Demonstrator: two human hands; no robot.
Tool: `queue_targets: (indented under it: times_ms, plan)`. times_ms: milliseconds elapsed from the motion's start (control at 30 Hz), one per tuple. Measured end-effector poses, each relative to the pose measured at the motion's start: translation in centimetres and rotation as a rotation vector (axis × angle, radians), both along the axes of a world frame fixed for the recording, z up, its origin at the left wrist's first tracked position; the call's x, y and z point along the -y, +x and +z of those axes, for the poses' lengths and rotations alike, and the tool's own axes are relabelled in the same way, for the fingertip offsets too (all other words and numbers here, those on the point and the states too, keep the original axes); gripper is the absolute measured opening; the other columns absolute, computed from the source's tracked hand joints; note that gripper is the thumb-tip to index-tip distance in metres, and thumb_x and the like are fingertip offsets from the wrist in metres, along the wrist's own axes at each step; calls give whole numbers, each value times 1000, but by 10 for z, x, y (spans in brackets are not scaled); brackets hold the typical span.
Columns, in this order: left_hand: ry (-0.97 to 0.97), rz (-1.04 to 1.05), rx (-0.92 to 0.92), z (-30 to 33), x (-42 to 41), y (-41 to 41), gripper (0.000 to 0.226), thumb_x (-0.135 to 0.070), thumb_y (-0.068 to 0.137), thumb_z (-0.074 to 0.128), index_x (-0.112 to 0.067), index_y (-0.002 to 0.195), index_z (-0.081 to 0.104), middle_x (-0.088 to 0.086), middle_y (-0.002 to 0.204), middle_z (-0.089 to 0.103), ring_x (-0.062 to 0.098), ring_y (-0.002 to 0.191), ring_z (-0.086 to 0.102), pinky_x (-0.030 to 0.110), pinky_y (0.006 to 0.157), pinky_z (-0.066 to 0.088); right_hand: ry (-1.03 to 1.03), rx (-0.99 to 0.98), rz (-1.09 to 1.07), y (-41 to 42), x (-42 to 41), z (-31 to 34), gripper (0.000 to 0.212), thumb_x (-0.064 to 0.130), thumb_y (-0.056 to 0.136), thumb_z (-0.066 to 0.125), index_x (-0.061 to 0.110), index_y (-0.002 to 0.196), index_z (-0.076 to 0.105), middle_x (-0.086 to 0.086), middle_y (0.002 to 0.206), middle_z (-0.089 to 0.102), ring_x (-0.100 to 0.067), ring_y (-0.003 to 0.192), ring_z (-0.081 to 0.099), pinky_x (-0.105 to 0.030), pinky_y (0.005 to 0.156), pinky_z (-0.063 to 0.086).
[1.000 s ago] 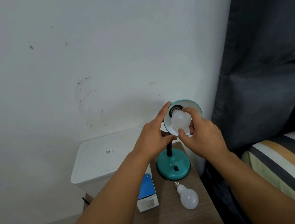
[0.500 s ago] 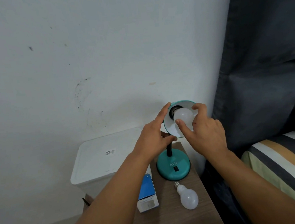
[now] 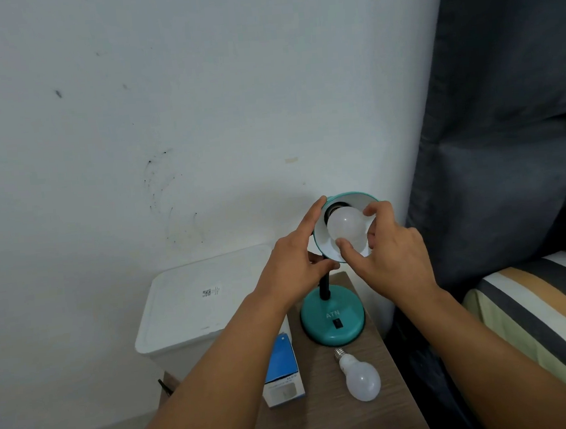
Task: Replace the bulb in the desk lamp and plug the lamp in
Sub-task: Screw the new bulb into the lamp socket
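A teal desk lamp stands on a wooden bedside table, its shade tilted toward me. A white bulb sits in the shade's socket. My right hand pinches this bulb between thumb and fingers. My left hand holds the shade's left rim, forefinger stretched along the edge and thumb under it. A second white bulb lies loose on the table in front of the lamp base. The lamp's cord and plug are out of sight.
A blue and white bulb box stands at the table's left edge. A white lidded bin sits left of the table against the white wall. A dark curtain and a striped bed lie to the right.
My right hand has turned around the bulb in the socket, its fingers shifting from the front to the right side. My left hand has stayed on the shade.
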State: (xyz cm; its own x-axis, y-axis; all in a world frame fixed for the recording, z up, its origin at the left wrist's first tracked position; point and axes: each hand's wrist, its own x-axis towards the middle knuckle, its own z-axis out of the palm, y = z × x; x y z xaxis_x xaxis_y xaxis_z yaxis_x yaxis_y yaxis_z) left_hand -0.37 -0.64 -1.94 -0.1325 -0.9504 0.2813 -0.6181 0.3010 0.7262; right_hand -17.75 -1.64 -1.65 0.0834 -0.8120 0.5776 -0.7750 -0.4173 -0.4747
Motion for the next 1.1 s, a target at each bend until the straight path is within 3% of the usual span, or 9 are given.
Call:
queue_targets:
  times_ms: [133,267,400,533,700,900,1033,1100]
  plan:
    - [4,-1,-8,0,0,0,104,-15,84,81,-58,153,16,-13,122,64,7,73,74,25,87,57,-65,-92,30,-2,3,-2,52,52,87,59,32,133,44,7,111,65,-17,92,64,-42,83,48]
    - [-7,3,7,0,0,-1,103,-17,85,81,-58,153,15,-12,127,63,6,73,74,28,88,58,10,-69,-97,-2,6,0,57,66,84,57,25,122,47,7,94,67,-18,89,66,-41,86,41]
    - [3,2,9,1,-1,-2,106,-15,83,82,-61,152,15,-9,131,63,5,73,74,30,91,57,-34,-37,11,0,4,1,54,58,86,61,36,131,40,20,100,57,-12,87,64,-43,84,47]
    - [12,6,0,2,-2,-1,104,-16,85,81,-60,152,14,-14,126,64,5,72,73,24,86,57,-21,-98,67,-2,5,-2,58,60,85,61,33,135,48,7,88,57,-14,73,59,-42,72,54]
    - [13,7,-4,2,-1,-1,103,-16,85,80,-58,153,15,-18,118,63,6,73,74,16,81,54,2,-78,81,-5,4,-2,62,47,81,67,27,137,48,4,96,64,-13,76,59,-42,75,55]
    - [15,14,16,2,-2,-2,105,-16,84,81,-59,153,14,-19,119,62,6,73,73,23,86,57,114,-105,-130,-7,9,-2,65,77,80,47,22,114,47,0,82,70,-27,77,68,-37,71,52]
    - [16,15,14,2,-2,-2,105,-15,84,80,-58,153,15,-18,117,63,5,72,73,27,88,58,-8,-26,-32,-6,4,-3,57,60,86,59,25,125,39,0,87,69,-24,72,67,-44,74,54]
    - [15,9,5,2,-2,-2,104,-14,84,80,-58,153,15,-16,119,64,6,71,73,30,88,58,-67,-30,35,-5,1,-2,48,50,88,63,28,127,45,2,89,67,-20,69,65,-46,73,55]
